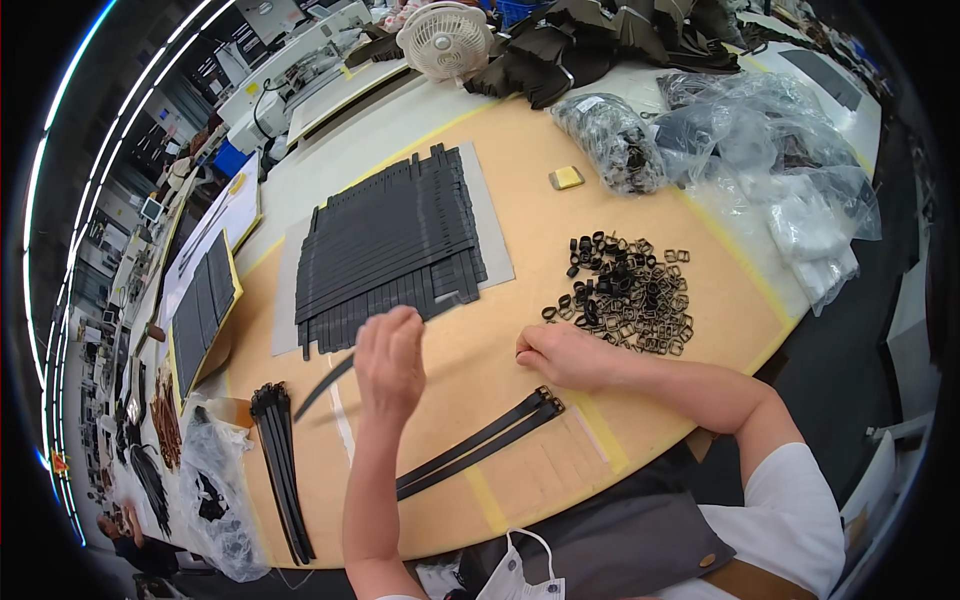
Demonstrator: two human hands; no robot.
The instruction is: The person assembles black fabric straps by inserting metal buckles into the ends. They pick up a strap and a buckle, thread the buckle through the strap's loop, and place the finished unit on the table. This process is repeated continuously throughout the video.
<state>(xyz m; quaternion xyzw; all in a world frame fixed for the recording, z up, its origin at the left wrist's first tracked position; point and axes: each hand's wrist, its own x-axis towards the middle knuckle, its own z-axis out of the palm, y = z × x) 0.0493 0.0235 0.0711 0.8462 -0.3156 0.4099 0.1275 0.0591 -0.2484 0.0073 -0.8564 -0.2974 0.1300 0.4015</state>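
Observation:
My left hand [390, 362] is raised over the table with its fingers closed round a black strap [325, 388]. One end of that strap sticks out to the left, slightly blurred. My right hand [562, 356] is closed in a pinch just left of the pile of black metal buckles and loops [640, 300]; whatever its fingertips hold is hidden. Below the hands, two belts with buckles [480, 445] lie side by side. A stack of flat black straps [390, 240] rests on a grey board beyond my left hand.
A bundle of black belts [283, 470] lies at the left edge beside a clear plastic bag [222, 500]. Clear bags [770, 140] fill the far right. A yellow block [566, 178], a white fan [445, 42] and dark fabric pieces [570, 45] sit farther back.

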